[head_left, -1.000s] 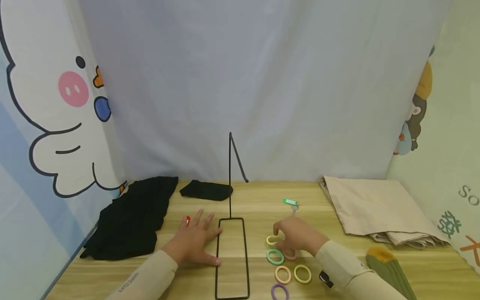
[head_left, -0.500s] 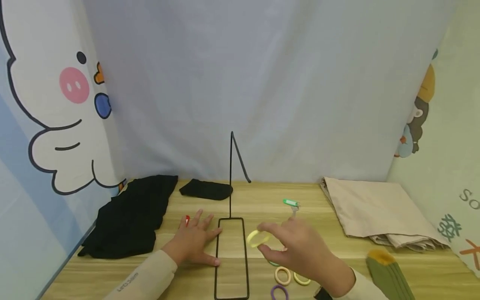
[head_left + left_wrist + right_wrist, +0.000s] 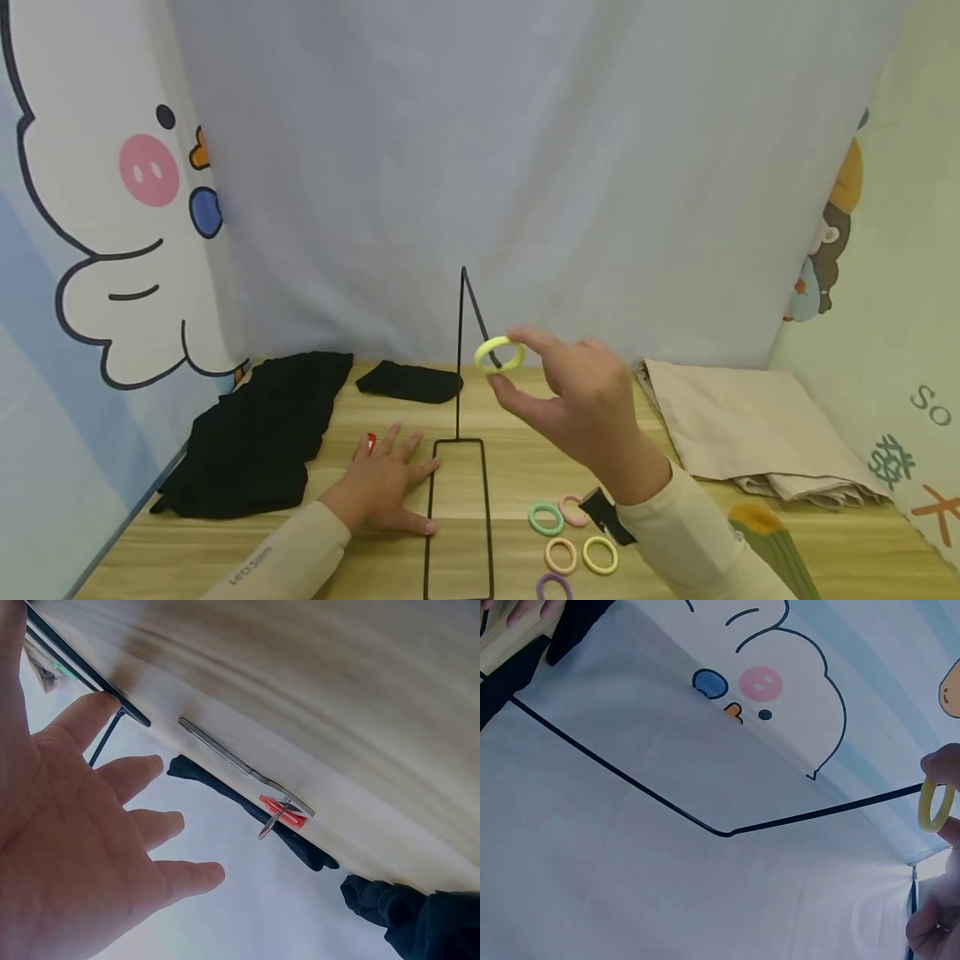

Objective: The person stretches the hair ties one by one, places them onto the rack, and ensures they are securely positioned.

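My right hand is raised above the table and pinches a yellow hair ring between thumb and forefinger. The ring sits at the tip of the slanted arm of a black wire stand; in the right wrist view the yellow hair ring is at the end of the wire stand. My left hand lies flat on the wooden table, fingers spread, beside the stand's rectangular base. Several more hair rings in green, pink, orange, yellow and purple lie right of the base.
Black cloth lies at the back left and a smaller black piece behind the stand. A folded beige cloth is at the right, a green-and-ochre object near the front right. A red-tipped metal tool lies by my left fingers.
My right hand picked the yellow ring off the table and lifted it up and back to the tip of the stand's arm. The left hand stayed flat on the table.
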### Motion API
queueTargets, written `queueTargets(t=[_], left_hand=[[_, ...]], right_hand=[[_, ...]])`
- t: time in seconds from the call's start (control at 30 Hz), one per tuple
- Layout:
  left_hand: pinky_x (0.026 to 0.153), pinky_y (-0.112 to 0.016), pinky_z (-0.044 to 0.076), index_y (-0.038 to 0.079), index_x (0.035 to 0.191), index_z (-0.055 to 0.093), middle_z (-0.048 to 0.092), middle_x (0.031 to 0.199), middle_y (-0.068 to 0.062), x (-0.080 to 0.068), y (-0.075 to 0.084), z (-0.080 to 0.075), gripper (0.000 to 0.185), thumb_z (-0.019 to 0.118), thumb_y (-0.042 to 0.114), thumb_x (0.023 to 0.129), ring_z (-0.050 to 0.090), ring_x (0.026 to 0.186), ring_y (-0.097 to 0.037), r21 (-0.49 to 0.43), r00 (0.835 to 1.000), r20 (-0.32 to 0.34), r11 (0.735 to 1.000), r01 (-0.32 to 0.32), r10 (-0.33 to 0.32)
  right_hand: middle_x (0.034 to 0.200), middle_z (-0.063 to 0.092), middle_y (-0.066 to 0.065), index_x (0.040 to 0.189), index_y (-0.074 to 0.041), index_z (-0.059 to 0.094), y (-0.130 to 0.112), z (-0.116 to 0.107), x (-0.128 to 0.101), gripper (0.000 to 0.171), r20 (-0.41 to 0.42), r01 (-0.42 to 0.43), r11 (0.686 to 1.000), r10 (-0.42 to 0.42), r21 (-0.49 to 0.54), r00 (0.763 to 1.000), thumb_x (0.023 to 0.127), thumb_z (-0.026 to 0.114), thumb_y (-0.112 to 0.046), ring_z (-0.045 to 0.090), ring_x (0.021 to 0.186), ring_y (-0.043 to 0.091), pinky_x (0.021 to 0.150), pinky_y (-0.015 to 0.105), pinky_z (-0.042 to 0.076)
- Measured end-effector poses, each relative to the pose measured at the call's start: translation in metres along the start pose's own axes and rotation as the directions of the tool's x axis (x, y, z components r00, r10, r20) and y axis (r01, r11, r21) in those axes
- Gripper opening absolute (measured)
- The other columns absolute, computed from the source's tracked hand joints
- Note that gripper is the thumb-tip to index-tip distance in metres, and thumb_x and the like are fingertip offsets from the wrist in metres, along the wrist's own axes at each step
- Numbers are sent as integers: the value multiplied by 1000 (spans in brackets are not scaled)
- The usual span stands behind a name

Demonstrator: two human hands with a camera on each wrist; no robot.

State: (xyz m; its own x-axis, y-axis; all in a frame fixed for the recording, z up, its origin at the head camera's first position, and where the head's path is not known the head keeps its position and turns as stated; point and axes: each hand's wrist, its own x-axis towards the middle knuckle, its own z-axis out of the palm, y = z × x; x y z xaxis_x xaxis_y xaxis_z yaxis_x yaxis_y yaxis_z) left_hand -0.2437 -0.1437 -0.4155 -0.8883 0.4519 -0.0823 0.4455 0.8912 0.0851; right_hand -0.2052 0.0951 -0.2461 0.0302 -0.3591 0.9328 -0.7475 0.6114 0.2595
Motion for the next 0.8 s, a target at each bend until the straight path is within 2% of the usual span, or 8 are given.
queueTargets(t=[0.13, 0.3, 0.4, 0.47, 0.53, 0.6, 0.7, 0.8], left_hand=[[100, -71, 16, 31, 138, 44, 27, 152, -11, 1, 1, 3, 91, 56, 79, 62, 11, 140, -44, -4, 1000, 12, 1000, 9, -9], [100, -71, 15, 31, 139, 43, 26, 152, -11, 2, 2, 2, 92, 56, 80, 62, 11, 140, -43, -9, 1000, 24, 1000, 20, -19], [100, -71, 15, 31, 139, 43, 27, 152, -11, 1, 2, 1, 92, 57, 79, 62, 11, 140, -43, -8, 999, 27, 1000, 20, -20], [100, -71, 15, 31, 139, 43, 27, 151, -11, 1, 2, 0, 92, 57, 79, 62, 12, 140, -43, -11, 999, 25, 1000, 20, -19], [100, -71, 15, 31, 139, 43, 27, 151, -11, 0, 1, -1, 92, 57, 79, 62, 12, 140, -43, -10, 999, 27, 1000, 19, -19], [100, -72, 15, 32, 139, 42, 28, 151, -11, 1, 0, 0, 92, 57, 79, 62, 12, 140, -43, -10, 1000, 26, 1000, 18, -18], [100, -72, 15, 32, 139, 42, 28, 151, -12, 2, -1, 2, 92, 56, 80, 62, 12, 140, -43, -10, 1000, 24, 1000, 14, -13], [100, -72, 16, 32, 140, 42, 28, 151, -12, 3, -2, 4, 93, 55, 80, 62, 12, 140, -43, -8, 1000, 23, 1000, 12, -12]], right_hand=[[44, 36, -5, 102, -4, 65, 9, 12, -8, 43, 82, -60, 998, 62, -27, 995, 87, 57, -43, 21, 39, 7, 39, 23, 24], [46, 35, -5, 112, -4, 62, 19, 16, -27, 55, 155, -162, 986, 165, -35, 974, 71, 77, -38, 20, 40, 4, 39, 19, 17], [47, 29, -8, 112, -4, 61, 23, 15, -45, 58, 232, -231, 972, 234, -40, 944, 66, 81, -33, 15, 43, 1, 40, 16, 13], [48, 26, -10, 112, -5, 60, 23, 13, -59, 57, 307, -292, 955, 292, -47, 906, 67, 81, -32, 12, 44, -1, 41, 15, 11], [50, 23, -12, 113, -7, 60, 23, 12, -73, 54, 402, -363, 929, 357, -65, 843, 69, 80, -32, 9, 46, -1, 42, 14, 10], [51, 21, -12, 115, -9, 60, 22, 11, -86, 52, 507, -440, 893, 423, -93, 751, 72, 78, -32, 8, 46, -1, 42, 14, 11], [50, 22, -11, 119, -13, 58, 22, 8, -104, 50, 649, -546, 823, 503, -158, 570, 76, 76, -31, 10, 45, 2, 42, 16, 13], [49, 27, -9, 119, -15, 59, 23, 5, -116, 48, 745, -639, 739, 546, -214, 382, 77, 76, -28, 16, 44, 5, 42, 18, 16]])
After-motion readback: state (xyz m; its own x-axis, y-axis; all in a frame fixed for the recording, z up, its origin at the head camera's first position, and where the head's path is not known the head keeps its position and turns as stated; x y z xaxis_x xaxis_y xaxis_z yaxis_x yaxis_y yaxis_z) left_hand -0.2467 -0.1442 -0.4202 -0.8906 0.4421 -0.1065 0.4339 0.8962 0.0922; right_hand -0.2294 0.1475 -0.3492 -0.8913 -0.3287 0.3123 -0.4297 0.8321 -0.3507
